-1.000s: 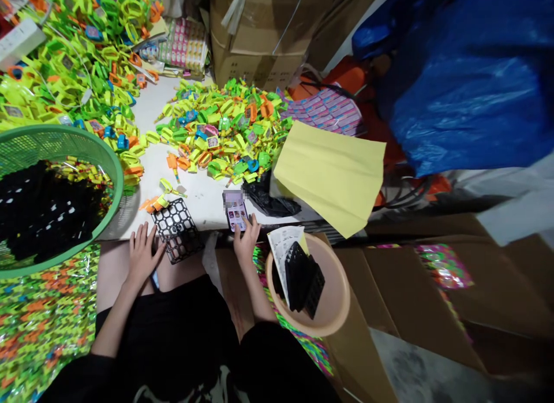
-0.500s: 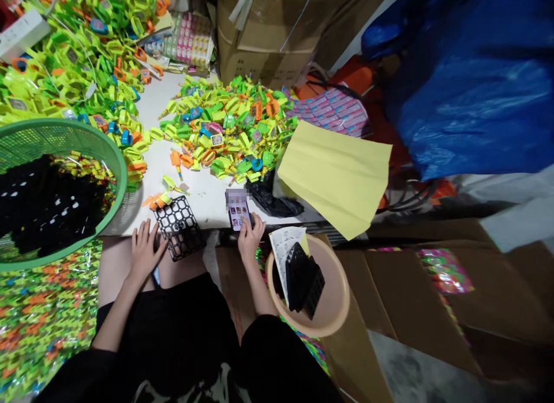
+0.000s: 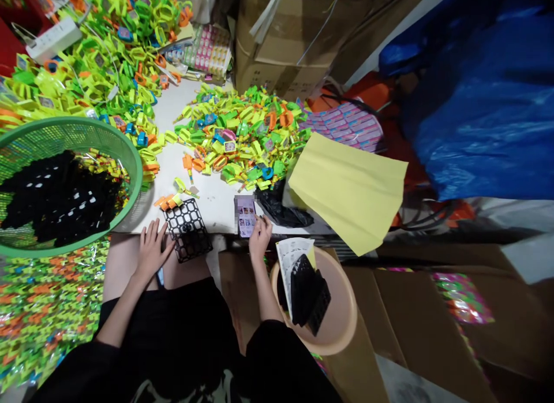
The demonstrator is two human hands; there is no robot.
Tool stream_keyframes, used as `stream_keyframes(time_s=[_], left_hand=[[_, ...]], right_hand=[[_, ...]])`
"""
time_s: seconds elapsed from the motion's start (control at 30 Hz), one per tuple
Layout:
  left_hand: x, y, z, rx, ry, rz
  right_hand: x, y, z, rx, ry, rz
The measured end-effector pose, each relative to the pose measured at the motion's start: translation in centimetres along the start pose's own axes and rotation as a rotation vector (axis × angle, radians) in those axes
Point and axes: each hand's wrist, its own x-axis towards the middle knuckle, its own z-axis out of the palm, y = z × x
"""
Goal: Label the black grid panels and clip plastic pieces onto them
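While the phone [image 3: 246, 217] is apparently browsed by right hand [image 3: 261, 237], fingers half-bent, left hand [image 3: 151, 250] is laid left of it, fingers spread; light tap called for next.

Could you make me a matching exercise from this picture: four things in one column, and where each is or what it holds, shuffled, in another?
1. Black plastic grid tray
2. Rectangular phone with lit screen
3. Green plastic mesh basket
4. Round peach plastic tub

A. Beside the right hand
B. Holds a white printed sheet
C. Beside the left hand, jutting past the white table's edge
D. Reaches the picture's left edge

Pairs: 1-C, 2-A, 3-D, 4-B.
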Motion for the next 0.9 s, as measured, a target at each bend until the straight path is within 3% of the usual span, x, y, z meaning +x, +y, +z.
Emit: stream_keyframes(time_s=[0.47,0.9], left_hand=[[-0.1,0.2,-0.2,0.022,0.004,0.0],[0.0,0.2,-0.1,-0.019,-0.005,-0.014]], right_hand=[[3.1,0.7,-0.9,-0.141,-0.254,-0.048],[3.9,1.7,-0.8,-0.105,-0.28,-0.036]])
